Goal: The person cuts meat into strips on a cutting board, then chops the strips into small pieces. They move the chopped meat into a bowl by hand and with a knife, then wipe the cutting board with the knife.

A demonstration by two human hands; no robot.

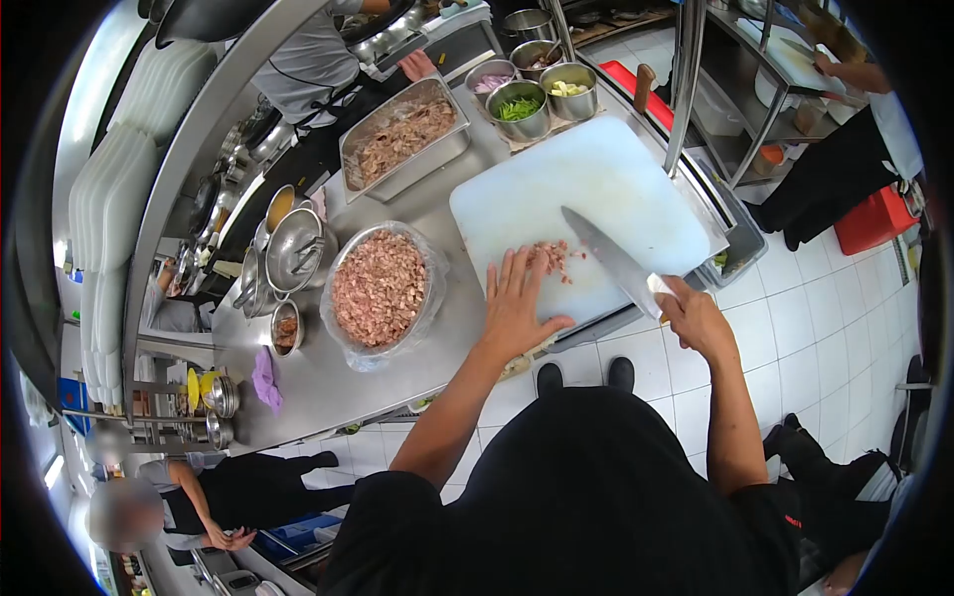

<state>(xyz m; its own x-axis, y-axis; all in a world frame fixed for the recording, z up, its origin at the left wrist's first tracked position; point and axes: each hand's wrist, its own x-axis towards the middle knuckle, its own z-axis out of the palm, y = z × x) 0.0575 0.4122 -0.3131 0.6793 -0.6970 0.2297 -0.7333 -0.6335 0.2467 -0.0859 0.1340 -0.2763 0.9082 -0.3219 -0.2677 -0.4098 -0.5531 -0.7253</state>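
Note:
A large kitchen knife (608, 254) with a pale handle is gripped in my right hand (698, 320). Its blade slants to the upper left over the white cutting board (616, 164), close to a small heap of chopped pinkish meat (553, 258). My left hand (517, 310) rests flat on the board's near-left corner. Its fingers are stretched out, and the tips reach the edge of the meat. Left of the board stands a bowl lined with clear plastic (437, 288), filled with diced raw meat (378, 288).
Beyond the board stand metal pots of green slices (519, 107), pale yellow pieces (568, 88) and purple pieces (489, 81). A deep steel pan (427, 149) holds shredded meat. Metal bowls (296, 253) and a purple cloth (265, 379) lie farther left. Other people stand around the counter.

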